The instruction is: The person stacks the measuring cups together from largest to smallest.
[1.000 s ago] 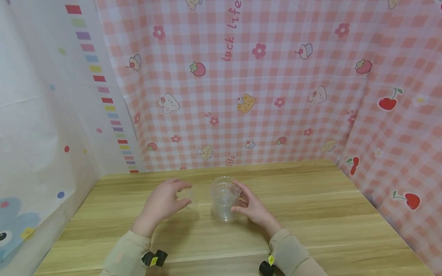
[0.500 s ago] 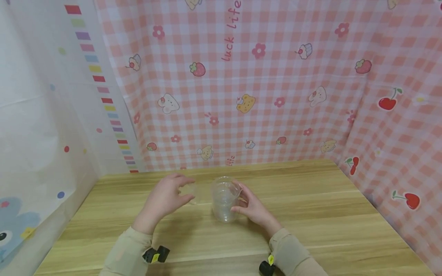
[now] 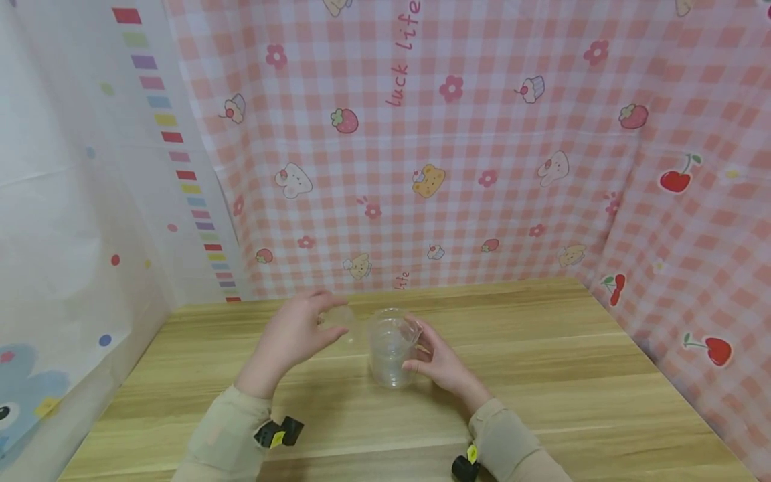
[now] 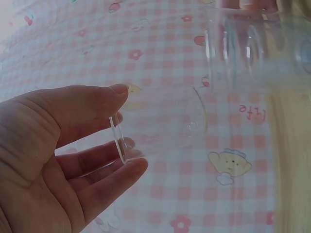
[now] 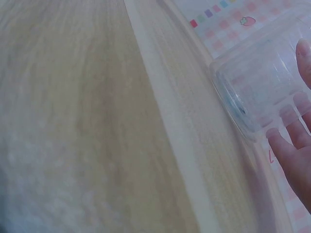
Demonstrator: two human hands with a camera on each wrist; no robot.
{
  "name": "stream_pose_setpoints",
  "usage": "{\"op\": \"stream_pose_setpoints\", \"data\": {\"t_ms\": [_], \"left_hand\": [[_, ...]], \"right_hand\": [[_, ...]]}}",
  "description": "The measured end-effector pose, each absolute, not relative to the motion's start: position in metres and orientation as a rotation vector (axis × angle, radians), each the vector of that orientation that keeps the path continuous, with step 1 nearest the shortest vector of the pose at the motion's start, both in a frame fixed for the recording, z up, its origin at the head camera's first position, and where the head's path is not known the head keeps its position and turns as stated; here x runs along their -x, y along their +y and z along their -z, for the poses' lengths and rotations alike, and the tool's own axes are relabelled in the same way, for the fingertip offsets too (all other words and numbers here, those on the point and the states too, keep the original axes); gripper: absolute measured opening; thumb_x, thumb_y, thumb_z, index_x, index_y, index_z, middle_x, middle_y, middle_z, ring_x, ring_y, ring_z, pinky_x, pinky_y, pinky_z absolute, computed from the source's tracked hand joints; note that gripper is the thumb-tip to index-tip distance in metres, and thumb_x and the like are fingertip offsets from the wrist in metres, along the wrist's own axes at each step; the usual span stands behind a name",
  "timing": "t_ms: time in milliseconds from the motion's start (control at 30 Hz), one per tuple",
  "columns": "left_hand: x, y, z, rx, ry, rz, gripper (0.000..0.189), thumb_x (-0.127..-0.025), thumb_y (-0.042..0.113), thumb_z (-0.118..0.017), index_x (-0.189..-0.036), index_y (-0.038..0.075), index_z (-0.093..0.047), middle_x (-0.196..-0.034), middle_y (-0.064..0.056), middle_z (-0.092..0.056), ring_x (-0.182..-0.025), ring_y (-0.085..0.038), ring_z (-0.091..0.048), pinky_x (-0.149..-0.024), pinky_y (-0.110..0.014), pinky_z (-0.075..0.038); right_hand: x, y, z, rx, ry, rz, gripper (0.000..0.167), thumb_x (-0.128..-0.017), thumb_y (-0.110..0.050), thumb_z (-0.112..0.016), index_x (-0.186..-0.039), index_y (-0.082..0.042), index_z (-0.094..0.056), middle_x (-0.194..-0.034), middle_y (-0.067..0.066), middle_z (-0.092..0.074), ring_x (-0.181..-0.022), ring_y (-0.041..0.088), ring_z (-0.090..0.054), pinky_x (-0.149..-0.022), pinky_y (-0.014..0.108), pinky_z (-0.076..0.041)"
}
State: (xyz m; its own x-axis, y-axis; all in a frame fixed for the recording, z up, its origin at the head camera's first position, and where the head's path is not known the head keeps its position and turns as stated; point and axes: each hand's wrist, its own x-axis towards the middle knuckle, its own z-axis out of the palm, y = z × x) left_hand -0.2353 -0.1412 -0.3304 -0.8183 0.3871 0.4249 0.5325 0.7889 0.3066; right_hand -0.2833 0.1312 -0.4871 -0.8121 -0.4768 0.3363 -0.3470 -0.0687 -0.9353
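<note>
A small clear cup [image 3: 338,320] is held tipped on its side above the wooden table [image 3: 542,375] by the left hand [image 3: 293,335], pinched at its rim between thumb and fingers [image 4: 114,172]. Just to its right, 1 clear plastic cup [image 3: 391,348] is kept upright on the table, gripped from the right side by the curled fingers of the right hand [image 3: 442,365].

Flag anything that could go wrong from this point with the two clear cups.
The left hand pinches the small clear cup only at its rim, tilted in the air; that light grip could slip. The right hand holds the stacked clear cups by the side, so bumping could tip them.
</note>
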Motion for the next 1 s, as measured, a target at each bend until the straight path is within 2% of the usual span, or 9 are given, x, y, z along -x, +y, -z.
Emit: {"op": "stream_pose_setpoints", "data": {"t_ms": [367,600,833,1000], "left_hand": [[0.236,-0.129,0.318,0.747,-2.578,0.625,0.043,-0.079,0.023,-0.085,-0.118,0.012,-0.072,-0.116,-0.010,-0.068,-0.080,-0.021,-0.068,-0.074,-0.039,-0.057],[0.240,-0.119,0.319,0.771,-2.537,0.610,0.042,-0.078,0.022,-0.086,-0.117,0.010,-0.073,-0.116,-0.012,-0.068,-0.081,-0.023,-0.068,-0.073,-0.040,-0.058],[0.245,-0.108,0.321,0.833,-2.468,0.603,0.042,-0.076,0.019,-0.087,-0.114,0.009,-0.074,-0.108,-0.010,-0.068,-0.090,-0.024,-0.064,-0.078,-0.041,-0.056],[0.246,-0.101,0.320,0.849,-2.479,0.604,0.040,-0.077,0.020,-0.086,-0.114,0.009,-0.074,-0.110,-0.011,-0.069,-0.100,-0.027,-0.064,-0.085,-0.043,-0.055]], "right_hand": [[0.284,0.131,0.488,0.930,2.074,2.027,0.087,-0.082,0.001,-0.075,-0.153,-0.001,-0.025,-0.153,0.028,-0.032,-0.140,0.044,-0.032,-0.109,0.043,-0.038],[0.284,0.131,0.488,0.910,2.090,2.011,0.086,-0.083,0.000,-0.075,-0.154,-0.002,-0.026,-0.153,0.028,-0.032,-0.139,0.044,-0.033,-0.109,0.043,-0.038],[0.283,0.130,0.487,0.875,2.099,2.000,0.086,-0.083,-0.001,-0.075,-0.154,-0.004,-0.026,-0.154,0.027,-0.030,-0.139,0.045,-0.034,-0.109,0.045,-0.038],[0.283,0.131,0.487,0.882,2.092,2.004,0.087,-0.084,-0.002,-0.075,-0.154,-0.004,-0.025,-0.155,0.027,-0.030,-0.139,0.045,-0.033,-0.110,0.046,-0.037]]}}
